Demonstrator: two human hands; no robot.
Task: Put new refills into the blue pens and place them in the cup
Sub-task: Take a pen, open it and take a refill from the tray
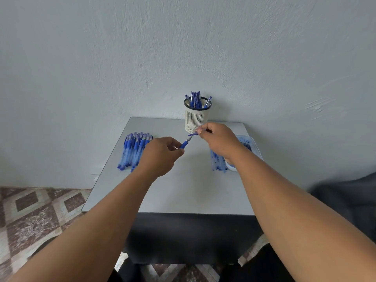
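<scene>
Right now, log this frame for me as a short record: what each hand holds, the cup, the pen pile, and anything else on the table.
left hand: grips a blue pen by its grip end
right hand: pinches a small blue piece at the pen's tip
cup: upright at the table's far edge, several pens inside
pen pile: left side, lying flat
tray: right side, partly hidden by the right arm

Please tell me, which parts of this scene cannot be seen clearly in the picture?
- Head view: the pen barrel is hidden inside the left hand.
- The small blue part pinched by the right hand is too small and blurred to identify.
- The tray contents are mostly covered by the right forearm.
- Pens in the cup: overlapping, so the count is unclear.
- Dark shape at the right edge: blurred, cut off.
</scene>
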